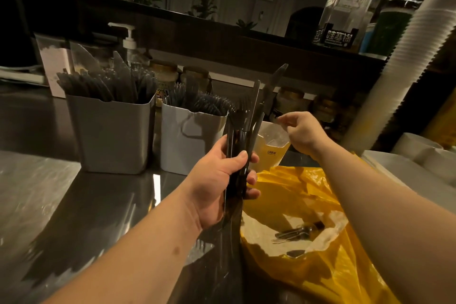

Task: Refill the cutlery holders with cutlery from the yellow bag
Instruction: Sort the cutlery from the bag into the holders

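Observation:
My left hand (pixel 222 180) grips an upright bundle of black plastic cutlery (pixel 249 116), with a knife sticking up highest. My right hand (pixel 303 133) hovers over the rim of a small pale holder (pixel 271 150), its fingertips drawn together; whether they pinch anything is unclear. The open yellow bag (pixel 308 195) lies below my right forearm with a few dark cutlery pieces (pixel 296 231) inside. A grey holder (pixel 111 136) packed with knives and a white holder (pixel 187 140) full of forks stand to the left.
Everything sits on a steel counter (pixel 74 205). A pump bottle (pixel 129 42) and jars stand behind the holders under a dark shelf. A tall stack of white cups (pixel 404 57) leans at the right, with white containers (pixel 419 155) beside the bag.

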The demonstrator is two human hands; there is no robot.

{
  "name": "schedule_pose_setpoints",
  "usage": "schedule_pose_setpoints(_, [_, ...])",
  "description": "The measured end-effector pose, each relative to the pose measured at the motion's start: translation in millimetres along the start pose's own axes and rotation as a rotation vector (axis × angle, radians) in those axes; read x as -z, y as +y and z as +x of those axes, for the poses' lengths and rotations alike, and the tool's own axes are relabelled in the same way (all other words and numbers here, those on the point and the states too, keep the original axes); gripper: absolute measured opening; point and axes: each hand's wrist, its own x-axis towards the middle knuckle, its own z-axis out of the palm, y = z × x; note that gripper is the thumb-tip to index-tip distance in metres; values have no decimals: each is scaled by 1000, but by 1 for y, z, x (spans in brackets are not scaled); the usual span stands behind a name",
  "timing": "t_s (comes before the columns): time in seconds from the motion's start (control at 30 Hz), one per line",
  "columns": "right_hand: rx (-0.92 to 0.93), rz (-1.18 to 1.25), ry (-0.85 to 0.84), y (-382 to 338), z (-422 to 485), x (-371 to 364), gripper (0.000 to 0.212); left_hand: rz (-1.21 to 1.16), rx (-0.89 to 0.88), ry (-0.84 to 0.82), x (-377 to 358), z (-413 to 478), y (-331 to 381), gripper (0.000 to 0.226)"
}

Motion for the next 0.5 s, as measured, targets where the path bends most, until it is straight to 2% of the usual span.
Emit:
schedule_pose_setpoints(0.07, [19,94,42,-10,-17,1,32,-12,1,14,-3,-1,0,24])
schedule_pose_setpoints(0.17, [-74,408,163,-35,-61,9,26,-40,-2,38,-5,-1,-2,24])
schedule_pose_setpoints(0.23, [-143,596,73,-49,-94,11,25,-32,-3,44,-5,1,-3,27])
schedule_pose_setpoints(0.37, [-267,791,-170,-70,-142,9,23,55,20,37,-7,0,-10,39])
schedule_pose_setpoints(0.5, [-307,856,-123,-70,-157,-2,20,201,5,66,-11,-1,-18,36])
